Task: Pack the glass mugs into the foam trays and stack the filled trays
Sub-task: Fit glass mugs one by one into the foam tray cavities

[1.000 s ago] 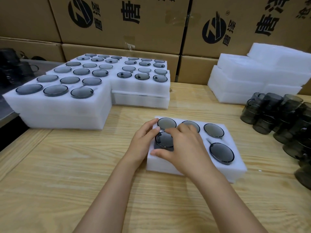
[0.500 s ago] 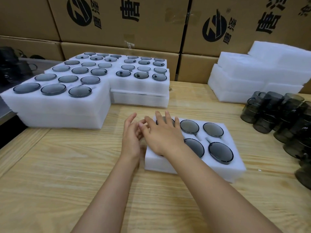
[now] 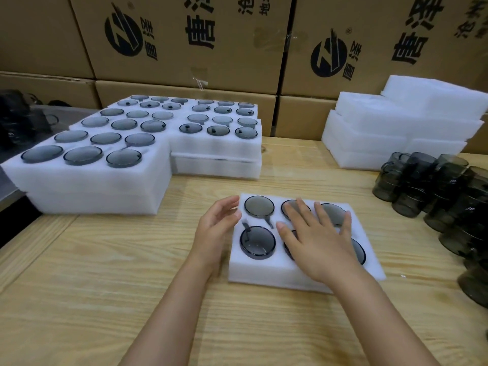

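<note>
**Hands loose at the tray**

The foam tray (image 3: 264, 273) lies on the table (image 3: 105, 273), long side running left to right, mugs (image 3: 257, 243) seated in it. My right hand (image 3: 317, 239) spreads flat over it. My left hand (image 3: 215, 231), fingers relaxed, hovers beside its left end.

Packing warehouse — stacked printed cartons (image 3: 184, 38), foam trays (image 3: 390, 133), wooden bench (image 3: 105, 286)

Soft even overhead light, faint shadows, slight motion blur, wide-angle bowing toward the edges.
</note>
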